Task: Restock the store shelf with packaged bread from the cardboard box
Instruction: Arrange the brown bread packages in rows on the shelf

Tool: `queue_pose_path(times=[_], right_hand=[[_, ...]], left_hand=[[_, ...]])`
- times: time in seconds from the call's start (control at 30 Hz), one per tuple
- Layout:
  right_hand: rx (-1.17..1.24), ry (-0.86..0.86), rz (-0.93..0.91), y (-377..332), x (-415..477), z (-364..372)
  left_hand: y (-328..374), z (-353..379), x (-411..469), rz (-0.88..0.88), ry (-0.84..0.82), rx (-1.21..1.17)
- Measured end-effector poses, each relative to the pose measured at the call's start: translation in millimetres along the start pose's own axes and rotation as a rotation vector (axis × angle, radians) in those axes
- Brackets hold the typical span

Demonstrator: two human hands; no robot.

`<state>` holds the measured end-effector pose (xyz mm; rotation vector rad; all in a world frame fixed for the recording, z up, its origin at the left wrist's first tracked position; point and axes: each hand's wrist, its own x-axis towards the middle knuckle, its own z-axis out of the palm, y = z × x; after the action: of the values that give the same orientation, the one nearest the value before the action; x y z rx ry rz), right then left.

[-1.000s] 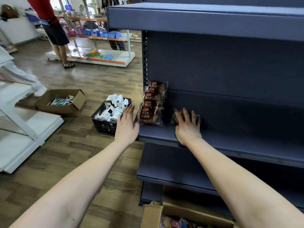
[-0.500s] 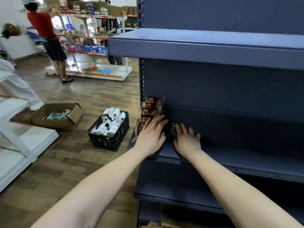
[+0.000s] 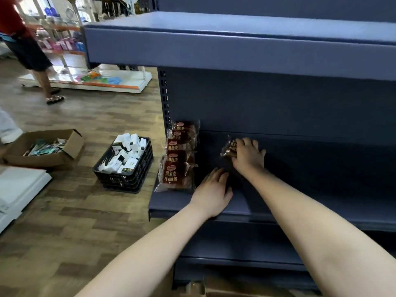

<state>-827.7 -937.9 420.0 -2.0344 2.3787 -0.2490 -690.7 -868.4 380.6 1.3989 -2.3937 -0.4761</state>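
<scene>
Middle shelf [image 3: 171, 203] of the dark blue unit: a row of bread packs [image 3: 179, 156] is being kept at the far left end, one behind the other from front edge to back panel, brown wrappers with a red logo and gold print. The front pack is lying flat, label up.

Right hand [image 3: 248, 155]: is being held deep on the shelf, fingers curled over a single bread pack [image 3: 229, 147]; the pack is being gripped at its right side, standing apart from the row.

Left hand [image 3: 212, 194]: is being laid palm down on the shelf board, fingers spread and loose, nothing held, just beside the front pack of the row.

Cardboard box [image 3: 199, 289]: only a torn flap is being shown at the bottom edge, below the lowest shelf.

On the wood floor to the left: a black crate [image 3: 126, 179] of white cartons and an open brown carton [image 3: 70, 146] are being left standing.
</scene>
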Motion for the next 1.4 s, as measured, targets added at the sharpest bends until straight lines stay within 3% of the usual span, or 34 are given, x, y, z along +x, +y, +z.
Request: queue_pose_path(times=[0.17, 0.3, 0.57, 0.8, 1.1, 1.4], right_hand=[[-0.024, 0.07, -0.217, -21.1, 32.4, 5.9], [-0.039, 0.067, -0.278, -40.7, 49.2, 14.6], [-0.093, 0.109, -0.217, -54.3, 73.8, 23.3], [-0.02, 0.039, -0.18, -40.5, 69.8, 16.0], [-0.101, 0.0, -0.095, 25.1, -1.8, -10.8], [-0.181, 0.015, -0.142, 75.2, -81.6, -36.2]], left_hand=[[2.1, 1.9, 0.4, -0.003, 0.017, 0.001], [3.2, 6.1, -0.8, 0.002, 0.078, -0.029], [1.3, 8.4, -0.5, -0.022, 0.079, -0.058], [2.9, 3.2, -0.3, -0.036, 0.045, -0.056], [4.5, -1.8, -1.0, 0.002, 0.007, 0.039], [22.8, -9.9, -3.2, -0.046, -0.08, 0.229]])
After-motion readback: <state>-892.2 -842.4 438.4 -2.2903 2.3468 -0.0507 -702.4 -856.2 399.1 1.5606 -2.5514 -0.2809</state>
